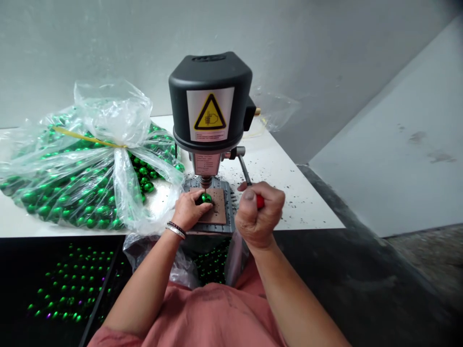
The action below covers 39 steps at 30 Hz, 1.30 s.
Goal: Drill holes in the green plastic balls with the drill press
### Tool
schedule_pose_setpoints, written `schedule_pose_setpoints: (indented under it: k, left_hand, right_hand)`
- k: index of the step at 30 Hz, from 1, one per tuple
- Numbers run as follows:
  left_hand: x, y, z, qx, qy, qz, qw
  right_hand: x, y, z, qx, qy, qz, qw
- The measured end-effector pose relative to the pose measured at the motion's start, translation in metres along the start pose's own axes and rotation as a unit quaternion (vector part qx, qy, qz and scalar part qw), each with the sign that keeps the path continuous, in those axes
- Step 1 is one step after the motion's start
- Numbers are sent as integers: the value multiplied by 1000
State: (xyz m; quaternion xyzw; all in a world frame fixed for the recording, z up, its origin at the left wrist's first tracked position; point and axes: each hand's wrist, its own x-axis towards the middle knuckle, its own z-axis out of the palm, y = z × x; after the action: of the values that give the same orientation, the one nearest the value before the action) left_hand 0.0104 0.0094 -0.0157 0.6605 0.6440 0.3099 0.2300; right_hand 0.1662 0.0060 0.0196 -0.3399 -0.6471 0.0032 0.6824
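Under the chuck of a black drill press [211, 106], a shiny green ball [206, 198] rests on a brown board [217, 214]. My left hand [190, 209] grips this ball between thumb and fingers, steadying it on the board. The thin drill bit [206, 190] reaches down to the top of the ball; whether it has entered cannot be made out. My right hand [258, 212] is wrapped round the red-ended feed lever [246, 172] at the right side of the press.
A clear plastic bag [123, 115] full of green balls lies open on the white table [307, 207] at left. Dark shavings are scattered around the press base [228, 193]. More green balls [211, 265] sit in a bag at my lap, below the table edge.
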Motion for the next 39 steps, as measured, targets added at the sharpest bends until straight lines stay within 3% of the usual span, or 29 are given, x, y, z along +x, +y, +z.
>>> schedule_pose_setpoints:
  k: [4,8,11,14,16,19,21,23,26,28,31,33,34,36,39]
  left_hand:
    - [0,0,1,-3,4,-6,1000]
    - [-4,0,3,-8,7,-6,1000]
    - [-16,1,2,-20,24,-15,999]
    - [-35,2,-4,7,41,-22,999]
    - [-49,4,-10,31,16,-2,999]
    - [-66,8,-18,26,-66,37,997]
    - [-70,8,-24,10,-74,44,996]
    - [-68,2,-33,8,6,29,1000]
    - [-60,-24,-58,82,222,-37,971]
    - [-58,-50,-80,162,361,-138,908]
    - [-60,-90,-106,153,478,-305,809]
    - [-60,-110,-115,70,506,-376,773]
    - [-57,-116,-117,37,503,-388,771]
    - [-47,-120,-118,-19,477,-363,800]
    - [-30,-109,-116,-42,426,-298,853]
  right_hand:
    - [11,-6,0,-1,12,-2,1000]
    - [58,-26,0,-61,48,22,997]
    - [90,-36,3,-66,21,66,995]
    - [100,-36,5,-59,19,81,995]
    - [97,-34,5,-51,23,91,994]
    - [93,-34,5,-47,19,112,992]
    - [92,-35,5,-53,15,121,991]
    - [92,-36,5,-59,10,126,990]
    - [93,-35,4,-70,7,124,990]
    - [92,-34,3,-72,10,108,991]
    - [90,-32,4,-67,18,85,994]
    - [88,-32,5,-67,25,80,994]
    - [88,-32,5,-68,30,78,994]
    - [87,-32,6,-70,37,77,994]
    - [87,-32,6,-73,46,70,994]
